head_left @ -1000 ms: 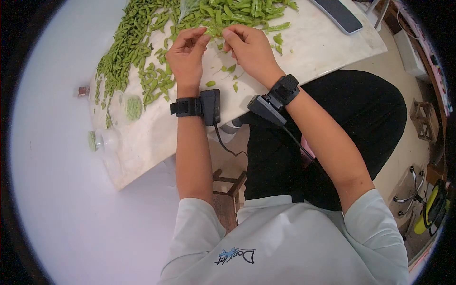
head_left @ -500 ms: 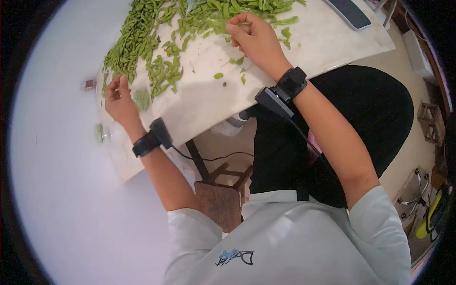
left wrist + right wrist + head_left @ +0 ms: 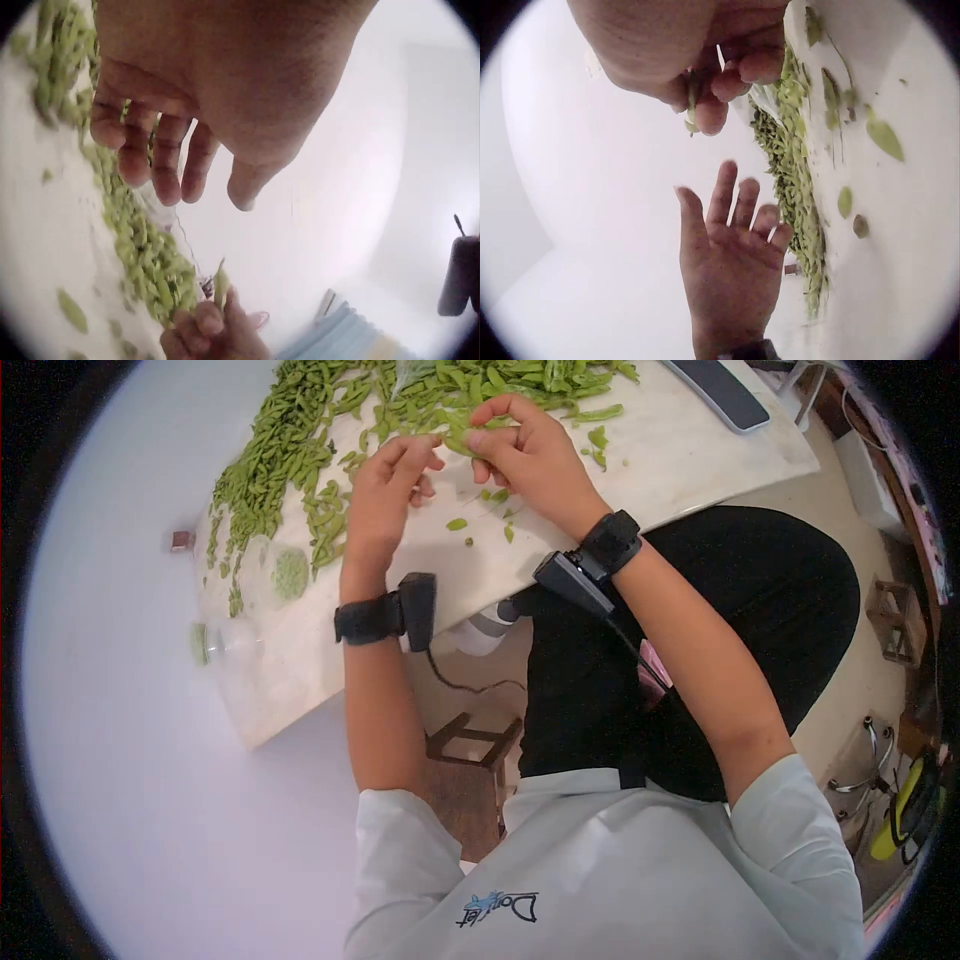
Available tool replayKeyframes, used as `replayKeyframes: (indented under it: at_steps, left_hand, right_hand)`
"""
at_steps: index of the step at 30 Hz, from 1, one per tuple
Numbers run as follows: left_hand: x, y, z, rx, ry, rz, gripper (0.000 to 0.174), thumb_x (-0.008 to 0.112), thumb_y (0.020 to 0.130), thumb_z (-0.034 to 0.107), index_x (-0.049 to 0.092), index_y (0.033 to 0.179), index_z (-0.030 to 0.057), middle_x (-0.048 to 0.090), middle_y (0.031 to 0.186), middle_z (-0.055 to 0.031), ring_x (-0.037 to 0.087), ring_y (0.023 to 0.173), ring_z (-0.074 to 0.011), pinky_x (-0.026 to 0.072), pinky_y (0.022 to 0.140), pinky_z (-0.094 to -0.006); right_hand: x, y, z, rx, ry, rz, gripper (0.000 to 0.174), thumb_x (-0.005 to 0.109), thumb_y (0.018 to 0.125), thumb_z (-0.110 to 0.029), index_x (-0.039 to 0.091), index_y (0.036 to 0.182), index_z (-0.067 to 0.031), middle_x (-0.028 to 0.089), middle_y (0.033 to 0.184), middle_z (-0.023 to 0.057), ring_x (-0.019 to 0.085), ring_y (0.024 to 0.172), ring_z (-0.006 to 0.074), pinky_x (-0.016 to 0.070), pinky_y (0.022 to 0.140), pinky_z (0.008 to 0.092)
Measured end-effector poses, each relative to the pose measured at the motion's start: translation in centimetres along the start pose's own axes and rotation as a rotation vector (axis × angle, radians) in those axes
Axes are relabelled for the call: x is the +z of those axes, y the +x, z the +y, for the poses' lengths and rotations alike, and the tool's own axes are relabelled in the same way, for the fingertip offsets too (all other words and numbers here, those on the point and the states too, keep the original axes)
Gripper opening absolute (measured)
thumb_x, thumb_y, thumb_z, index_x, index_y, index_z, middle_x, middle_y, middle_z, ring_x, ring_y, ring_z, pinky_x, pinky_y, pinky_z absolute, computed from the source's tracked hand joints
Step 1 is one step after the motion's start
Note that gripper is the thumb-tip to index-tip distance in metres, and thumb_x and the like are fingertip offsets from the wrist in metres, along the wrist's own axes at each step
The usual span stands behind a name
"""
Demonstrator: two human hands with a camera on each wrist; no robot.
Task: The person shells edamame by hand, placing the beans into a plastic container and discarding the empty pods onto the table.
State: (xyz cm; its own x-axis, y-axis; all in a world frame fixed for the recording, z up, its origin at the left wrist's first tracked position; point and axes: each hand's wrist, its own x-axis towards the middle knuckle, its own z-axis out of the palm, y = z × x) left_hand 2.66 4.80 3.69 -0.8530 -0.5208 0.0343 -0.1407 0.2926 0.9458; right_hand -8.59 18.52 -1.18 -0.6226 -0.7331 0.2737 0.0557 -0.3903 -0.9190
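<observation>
Between the thumb and forefinger of my right hand [image 3: 535, 455] a green pod is pinched; in the left wrist view that pod [image 3: 221, 288] points up from the fingertips. My left hand [image 3: 385, 495] is held just to the left of it, fingers spread and slightly bent, with nothing in them. The right wrist view shows the left hand [image 3: 735, 255] with its palm facing the right one, a gap between them. Behind both hands lies a heap of green pods [image 3: 500, 378], and a long pile of pods [image 3: 260, 480] runs down the table's left side.
On the white table [image 3: 700, 470] a dark phone-like device [image 3: 722, 392] lies at the far right. A clear container with green contents [image 3: 290, 573] stands near the left edge, another [image 3: 203, 644] below it. Loose pod bits [image 3: 457, 524] lie near the hands. A wooden stool [image 3: 462, 790] is beneath.
My left hand went down to the container at the left, then came back beside the right hand. The right hand has stayed over the pods, and a pod now shows in its fingers.
</observation>
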Motion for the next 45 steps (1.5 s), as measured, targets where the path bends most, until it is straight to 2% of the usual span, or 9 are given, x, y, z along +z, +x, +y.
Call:
replayKeyframes:
  at_steps: [4, 9, 15, 18, 25, 28, 37, 40, 45]
  left_hand:
    - [2.0, 1.9, -1.0, 0.028, -0.164, -0.006, 0.023, 0.063, 0.088, 0.024, 0.062, 0.086, 0.0013, 0.059, 0.071, -0.0009, 0.049, 0.058, -0.0064, 0.0370, 0.054, -0.0204]
    - [3.4, 2.9, -2.7, 0.108, -0.278, 0.119, 0.020, 0.062, 0.089, 0.019, 0.062, 0.085, 0.0001, 0.058, 0.067, -0.0027, 0.049, 0.058, -0.0093, 0.0385, 0.055, -0.0222]
    - [3.1, 2.7, -4.1, 0.173, -0.347, 0.228, 0.019, 0.065, 0.087, 0.018, 0.064, 0.088, -0.0016, 0.058, 0.067, -0.0027, 0.051, 0.059, -0.0092, 0.0395, 0.056, -0.0219]
    - [3.1, 2.5, -4.2, 0.191, -0.356, 0.225, 0.018, 0.065, 0.087, 0.015, 0.064, 0.090, -0.0022, 0.059, 0.068, -0.0030, 0.052, 0.060, -0.0092, 0.0403, 0.056, -0.0217]
    - [2.9, 2.1, -4.0, 0.110, -0.653, -0.006, 0.020, 0.054, 0.094, 0.016, 0.058, 0.100, -0.0028, 0.060, 0.082, -0.0078, 0.056, 0.069, -0.0148, 0.0455, 0.065, -0.0262]
    - [2.9, 2.0, -4.1, 0.096, -0.764, -0.032, 0.019, 0.058, 0.091, 0.017, 0.061, 0.096, -0.0015, 0.062, 0.082, -0.0063, 0.054, 0.065, -0.0139, 0.0458, 0.063, -0.0279]
    - [2.4, 1.9, -4.5, 0.066, -0.811, -0.196, 0.016, 0.056, 0.092, 0.017, 0.061, 0.093, 0.0019, 0.063, 0.086, -0.0067, 0.054, 0.066, -0.0135, 0.0452, 0.064, -0.0263]
    - [2.2, 2.1, -4.9, 0.117, -0.805, -0.230, 0.022, 0.047, 0.096, 0.021, 0.057, 0.098, 0.0012, 0.064, 0.086, -0.0104, 0.062, 0.070, -0.0190, 0.0497, 0.063, -0.0284]
    - [2.5, 1.9, -4.3, 0.078, -0.833, -0.096, 0.014, 0.058, 0.090, 0.016, 0.061, 0.090, 0.0023, 0.060, 0.077, -0.0041, 0.053, 0.064, -0.0127, 0.0459, 0.060, -0.0275]
  right_hand:
    - [0.0, 0.0, 0.0, -0.007, -0.057, 0.048, 0.024, 0.060, 0.088, -0.020, 0.051, 0.103, -0.0039, 0.062, 0.064, 0.0035, 0.049, 0.052, 0.0048, 0.0374, 0.047, 0.0218]
    - [-0.1, 0.7, 1.2, -0.060, -0.223, 0.215, 0.026, 0.063, 0.085, -0.024, 0.060, 0.099, -0.0014, 0.064, 0.066, 0.0069, 0.057, 0.058, 0.0112, 0.0449, 0.055, 0.0262]
    - [0.0, 0.9, 1.8, -0.119, -0.461, 0.207, 0.030, 0.064, 0.083, -0.030, 0.067, 0.079, -0.0006, 0.064, 0.067, 0.0085, 0.060, 0.059, 0.0161, 0.0467, 0.058, 0.0296]
    - [0.0, 0.8, 1.2, 0.008, -0.395, 0.164, 0.032, 0.061, 0.085, -0.031, 0.066, 0.076, -0.0011, 0.064, 0.066, 0.0074, 0.058, 0.057, 0.0138, 0.0455, 0.056, 0.0278]
    - [0.0, 0.7, 1.0, -0.023, -0.205, 0.082, 0.032, 0.057, 0.089, -0.029, 0.063, 0.074, -0.0019, 0.059, 0.059, 0.0016, 0.051, 0.053, 0.0089, 0.0410, 0.051, 0.0255]
    - [0.2, 0.5, 0.4, -0.042, -0.180, 0.041, 0.030, 0.055, 0.091, -0.027, 0.062, 0.075, -0.0024, 0.056, 0.058, 0.0000, 0.049, 0.052, 0.0079, 0.0395, 0.050, 0.0242]
    - [0.3, 0.2, 0.0, -0.018, -0.083, -0.102, 0.029, 0.053, 0.094, -0.026, 0.060, 0.076, -0.0041, 0.050, 0.057, -0.0040, 0.043, 0.051, 0.0047, 0.0353, 0.047, 0.0216]
    - [0.4, 0.1, -0.2, -0.024, -0.047, -0.104, 0.028, 0.052, 0.094, -0.026, 0.059, 0.077, -0.0043, 0.052, 0.060, -0.0039, 0.044, 0.051, 0.0050, 0.0365, 0.048, 0.0214]
    - [0.2, 0.6, 0.8, 0.083, 0.006, -0.047, 0.025, 0.053, 0.094, -0.024, 0.062, 0.085, -0.0034, 0.055, 0.064, -0.0022, 0.048, 0.053, 0.0054, 0.0405, 0.049, 0.0215]
